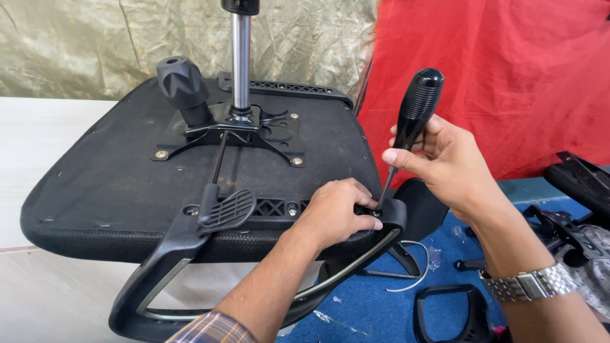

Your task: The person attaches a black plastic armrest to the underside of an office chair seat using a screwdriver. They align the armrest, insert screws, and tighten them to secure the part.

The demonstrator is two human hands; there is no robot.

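While an upturned black fabric office chair seat [127,184] lies on a pale wooden surface [38,140], a long screwdriver with a ribbed black handle [416,108] stands tilted at its near right edge, tip set where the black plastic armrest loop [184,244] joins. Crumpled olive sheeting [95,38] and red cloth [508,76] hang behind; blue flooring [375,298] lies below. Right hand [448,162] fingers curl closed around the screwdriver's handle and shank. Left hand [333,213] fingers press together on the armrest bracket beside the tip.
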